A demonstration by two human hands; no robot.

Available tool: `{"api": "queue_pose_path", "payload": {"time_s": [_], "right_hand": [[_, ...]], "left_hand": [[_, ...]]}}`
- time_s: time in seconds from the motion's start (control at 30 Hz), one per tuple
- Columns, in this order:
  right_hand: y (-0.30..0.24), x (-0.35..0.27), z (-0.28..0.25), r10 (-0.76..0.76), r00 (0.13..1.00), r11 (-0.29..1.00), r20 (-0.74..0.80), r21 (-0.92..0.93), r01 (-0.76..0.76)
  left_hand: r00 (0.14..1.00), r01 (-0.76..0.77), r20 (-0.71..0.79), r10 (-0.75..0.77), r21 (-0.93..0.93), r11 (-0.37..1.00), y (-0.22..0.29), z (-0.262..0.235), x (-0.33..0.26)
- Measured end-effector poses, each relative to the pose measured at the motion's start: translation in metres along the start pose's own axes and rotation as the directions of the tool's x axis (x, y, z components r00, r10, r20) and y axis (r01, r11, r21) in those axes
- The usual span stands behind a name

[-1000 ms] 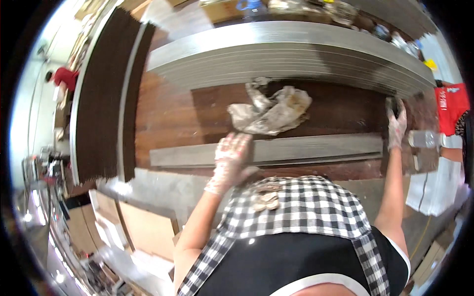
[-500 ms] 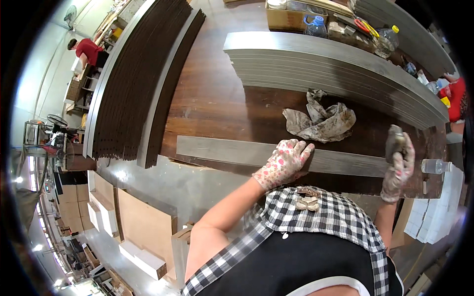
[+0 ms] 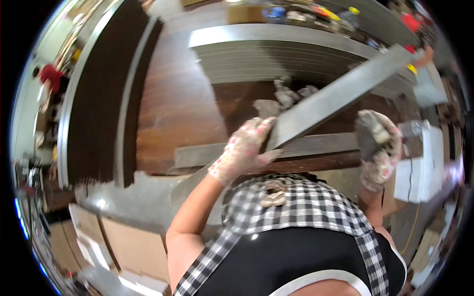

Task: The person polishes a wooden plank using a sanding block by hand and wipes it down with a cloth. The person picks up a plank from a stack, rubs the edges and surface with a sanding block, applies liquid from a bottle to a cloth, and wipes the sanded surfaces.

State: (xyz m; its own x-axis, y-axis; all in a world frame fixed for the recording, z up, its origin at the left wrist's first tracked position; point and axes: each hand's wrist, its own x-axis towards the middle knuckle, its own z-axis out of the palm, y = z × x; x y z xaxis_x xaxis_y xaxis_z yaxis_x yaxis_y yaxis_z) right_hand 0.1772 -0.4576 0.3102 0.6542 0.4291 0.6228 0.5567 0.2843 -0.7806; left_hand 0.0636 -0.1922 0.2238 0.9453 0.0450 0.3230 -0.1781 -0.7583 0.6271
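Note:
My left hand [image 3: 245, 149] grips a grey plank [image 3: 340, 93], thumb on one side and fingers on the other. The plank slants up from near my left forearm toward the far right. Beneath it, a second grey plank [image 3: 197, 155] lies along the table's near edge. In my right hand [image 3: 382, 160] is a dark grey pad or folded cloth [image 3: 366, 135], blurred, held clear of both planks. A crumpled, stained rag [image 3: 266, 107] lies behind the raised plank, which partly covers it.
Stacked grey planks [image 3: 247, 61] stand across the brown table [image 3: 168, 123], with dark stacks [image 3: 98, 108] at left. Bottles and tools [image 3: 326, 14] sit at the back. Another person's arm [image 3: 423, 59] is near the raised plank's far end. White sheets [image 3: 419, 172] lie at right.
My left hand has shifted left and now holds a slanting plank above the one on the table. My right hand with the pad has moved slightly left. The whole view has turned and shifted.

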Motion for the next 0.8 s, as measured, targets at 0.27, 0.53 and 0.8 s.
{"api": "queue_pose_path", "payload": {"time_s": [0.27,0.53,0.8], "right_hand": [[0.038,-0.005,-0.086,0.03,0.999,0.999,-0.026,-0.015,-0.031],[0.062,-0.035,-0.114,0.186,0.958,0.981,-0.22,-0.008,-0.192],[0.092,-0.041,-0.109,0.405,0.867,0.914,-0.292,0.095,-0.395]], "left_hand": [[0.996,0.042,0.054,-0.065,0.344,0.938,0.039,0.078,0.06],[0.951,-0.055,0.304,-0.059,0.354,0.934,0.002,0.16,0.028],[0.952,0.047,0.273,-0.141,0.324,0.945,-0.03,0.144,0.021]]}}
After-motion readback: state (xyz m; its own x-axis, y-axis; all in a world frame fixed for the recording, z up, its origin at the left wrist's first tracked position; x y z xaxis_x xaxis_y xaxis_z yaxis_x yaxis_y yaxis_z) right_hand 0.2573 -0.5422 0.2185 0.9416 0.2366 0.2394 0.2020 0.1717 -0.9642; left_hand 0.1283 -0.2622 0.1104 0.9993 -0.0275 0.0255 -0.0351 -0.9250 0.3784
